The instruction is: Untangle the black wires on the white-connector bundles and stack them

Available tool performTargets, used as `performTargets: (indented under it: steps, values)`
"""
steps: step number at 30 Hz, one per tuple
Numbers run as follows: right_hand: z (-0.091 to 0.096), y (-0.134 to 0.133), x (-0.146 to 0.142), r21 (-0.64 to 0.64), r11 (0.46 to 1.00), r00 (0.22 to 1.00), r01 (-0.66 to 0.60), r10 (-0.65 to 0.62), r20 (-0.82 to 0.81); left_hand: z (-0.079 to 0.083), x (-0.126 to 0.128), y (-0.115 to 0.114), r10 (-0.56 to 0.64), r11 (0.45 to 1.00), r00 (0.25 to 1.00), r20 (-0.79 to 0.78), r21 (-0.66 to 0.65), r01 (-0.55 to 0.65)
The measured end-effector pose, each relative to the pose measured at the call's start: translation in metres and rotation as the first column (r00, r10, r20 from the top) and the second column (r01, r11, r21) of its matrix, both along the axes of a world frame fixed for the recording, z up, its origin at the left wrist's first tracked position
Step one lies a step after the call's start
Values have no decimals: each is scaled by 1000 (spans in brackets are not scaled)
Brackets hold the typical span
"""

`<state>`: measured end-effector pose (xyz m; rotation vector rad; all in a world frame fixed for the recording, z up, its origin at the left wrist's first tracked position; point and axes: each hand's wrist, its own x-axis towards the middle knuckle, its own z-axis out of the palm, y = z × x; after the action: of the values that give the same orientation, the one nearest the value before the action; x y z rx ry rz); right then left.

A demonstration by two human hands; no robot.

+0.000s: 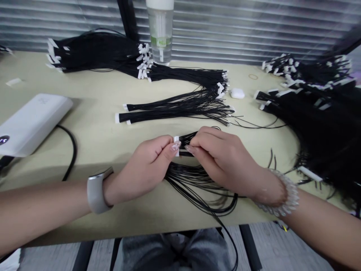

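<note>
My left hand (146, 165) pinches a small white connector (176, 143) between thumb and fingertips. My right hand (222, 158) is closed on the thin black wires (197, 184) just right of that connector. The wires run under both hands and loop off the table's front edge. A pale band is on my left wrist, a clear beaded bracelet on my right.
Bundles of black wires with white connectors lie behind (175, 109), at the back left (96, 52) and in a large heap on the right (318, 113). A white power bank (31, 122) with a black cable sits left. A clear bottle (160, 30) stands at the back.
</note>
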<state>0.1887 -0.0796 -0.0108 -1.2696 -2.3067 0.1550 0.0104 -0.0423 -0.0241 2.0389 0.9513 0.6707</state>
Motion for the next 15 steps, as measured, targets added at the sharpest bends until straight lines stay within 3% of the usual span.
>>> performTargets:
  steps: [6,11,15]
  values:
    - [2,5,2,-15,1000,1000,-3,3,5,-2,0,0,20,1000,1000,1,-6,-20]
    - [10,8,18,-99,994,995,49,-40,90,-3,-1,-1,28,999,999,15,-16,-28]
    - [15,9,27,-140,990,995,5,8,96,-4,-2,0,55,998,997,45,-20,-55]
